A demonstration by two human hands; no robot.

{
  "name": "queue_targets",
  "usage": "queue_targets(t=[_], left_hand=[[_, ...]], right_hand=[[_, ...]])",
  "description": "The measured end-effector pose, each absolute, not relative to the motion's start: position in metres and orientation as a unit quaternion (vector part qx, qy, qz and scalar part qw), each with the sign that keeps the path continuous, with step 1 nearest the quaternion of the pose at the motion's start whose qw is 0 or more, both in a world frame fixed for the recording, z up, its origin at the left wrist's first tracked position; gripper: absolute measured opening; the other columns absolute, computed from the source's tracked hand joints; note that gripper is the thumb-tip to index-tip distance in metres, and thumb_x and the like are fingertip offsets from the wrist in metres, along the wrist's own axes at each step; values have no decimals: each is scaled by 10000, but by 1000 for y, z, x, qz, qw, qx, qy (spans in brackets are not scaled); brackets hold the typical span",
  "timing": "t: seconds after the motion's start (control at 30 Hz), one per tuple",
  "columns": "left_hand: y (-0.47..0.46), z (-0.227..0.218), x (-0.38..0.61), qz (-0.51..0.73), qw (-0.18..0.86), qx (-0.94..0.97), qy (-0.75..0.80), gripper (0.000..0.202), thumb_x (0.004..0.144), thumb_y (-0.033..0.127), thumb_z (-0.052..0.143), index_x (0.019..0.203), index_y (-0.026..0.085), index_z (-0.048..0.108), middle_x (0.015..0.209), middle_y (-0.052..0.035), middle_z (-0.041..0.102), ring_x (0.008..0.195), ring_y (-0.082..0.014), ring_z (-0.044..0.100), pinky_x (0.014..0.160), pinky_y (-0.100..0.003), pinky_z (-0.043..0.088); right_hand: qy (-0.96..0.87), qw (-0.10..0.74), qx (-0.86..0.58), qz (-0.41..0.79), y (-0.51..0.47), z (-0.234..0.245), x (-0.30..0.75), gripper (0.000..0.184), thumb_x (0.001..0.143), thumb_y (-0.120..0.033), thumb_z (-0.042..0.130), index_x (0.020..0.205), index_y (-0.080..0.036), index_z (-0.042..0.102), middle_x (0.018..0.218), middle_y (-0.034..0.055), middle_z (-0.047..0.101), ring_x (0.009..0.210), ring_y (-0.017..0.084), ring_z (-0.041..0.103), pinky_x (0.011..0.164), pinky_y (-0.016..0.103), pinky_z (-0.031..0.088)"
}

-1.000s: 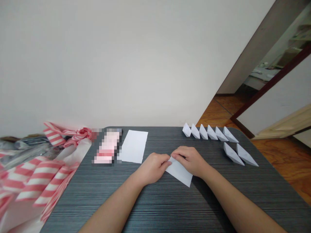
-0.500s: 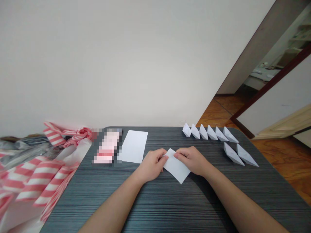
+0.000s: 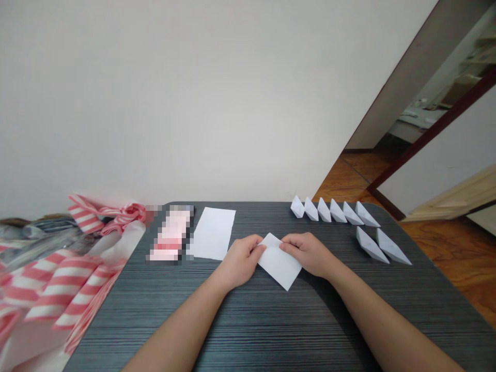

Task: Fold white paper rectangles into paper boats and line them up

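A folded white paper (image 3: 279, 263) lies diamond-wise on the dark striped table (image 3: 251, 325), just in front of me. My left hand (image 3: 240, 261) pinches its left corner with curled fingers. My right hand (image 3: 308, 253) grips its right upper edge, fingers closed over the paper. Both forearms reach in from the bottom of the view.
A flat white sheet (image 3: 213, 233) lies behind my left hand, beside a blurred pink item (image 3: 170, 235). Several folded paper boats (image 3: 333, 212) stand in a row at the back right, two more (image 3: 382, 247) nearer. Red-and-white striped bags (image 3: 50, 279) crowd the left edge.
The paper has turned from a slanted strip under my hands into a diamond shape and sits slightly further left. Both hands shifted a little apart to its corners.
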State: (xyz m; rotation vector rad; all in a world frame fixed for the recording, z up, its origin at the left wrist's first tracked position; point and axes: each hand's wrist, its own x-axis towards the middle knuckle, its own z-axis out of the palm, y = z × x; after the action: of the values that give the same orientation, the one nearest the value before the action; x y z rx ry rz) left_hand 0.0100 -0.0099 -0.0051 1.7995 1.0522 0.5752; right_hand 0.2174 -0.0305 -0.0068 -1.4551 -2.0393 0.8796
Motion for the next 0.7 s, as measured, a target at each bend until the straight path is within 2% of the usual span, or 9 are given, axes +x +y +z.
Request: queue_targets(t=[0.2, 0.37, 0.43, 0.5, 0.63, 0.7], left_hand=[[-10, -8, 10, 245, 491, 717, 429, 240, 853, 359, 422, 766, 177, 553, 538, 32, 496, 489, -104, 449, 473, -210, 305], [-9, -18, 11, 296, 568, 642, 422, 282, 854, 409, 435, 1018, 185, 488, 500, 67, 471, 405, -93, 442, 417, -195, 313], [-8, -19, 12, 300, 593, 621, 416, 306, 842, 403, 468, 1053, 181, 461, 488, 72, 490, 377, -83, 424, 403, -183, 295], [-7, -19, 11, 296, 601, 620, 408, 298, 833, 398, 492, 1026, 171, 477, 463, 69, 504, 369, -77, 413, 408, -177, 293], [-6, -20, 10, 278, 594, 644, 393, 265, 856, 403, 450, 826, 153, 533, 453, 32, 538, 405, -84, 449, 447, -186, 325], [-6, -23, 9, 287, 584, 642, 406, 266, 859, 403, 443, 805, 158, 530, 460, 28, 551, 411, -86, 452, 446, -187, 322]], right_hand=[[-730, 244, -544, 334, -31, -8, 214, 270, 876, -284, 441, 722, -167, 629, 596, -14, 564, 534, 112, 497, 471, 206, 332], [-690, 284, -569, 345, -31, -13, 216, 306, 886, -334, 417, 714, -170, 610, 593, -10, 560, 536, 119, 494, 473, 215, 340], [-671, 303, -582, 344, -31, -15, 217, 303, 889, -348, 412, 753, -173, 619, 618, -6, 575, 552, 124, 503, 484, 218, 350], [-659, 314, -592, 342, -31, -16, 216, 302, 888, -356, 414, 765, -174, 620, 630, -4, 577, 560, 126, 504, 491, 219, 353], [-654, 315, -591, 352, -32, -16, 216, 298, 885, -351, 420, 762, -165, 617, 636, -2, 578, 570, 126, 507, 506, 220, 355], [-660, 310, -583, 359, -32, -17, 216, 292, 881, -346, 427, 754, -160, 614, 633, -2, 571, 577, 126, 503, 512, 219, 352]])
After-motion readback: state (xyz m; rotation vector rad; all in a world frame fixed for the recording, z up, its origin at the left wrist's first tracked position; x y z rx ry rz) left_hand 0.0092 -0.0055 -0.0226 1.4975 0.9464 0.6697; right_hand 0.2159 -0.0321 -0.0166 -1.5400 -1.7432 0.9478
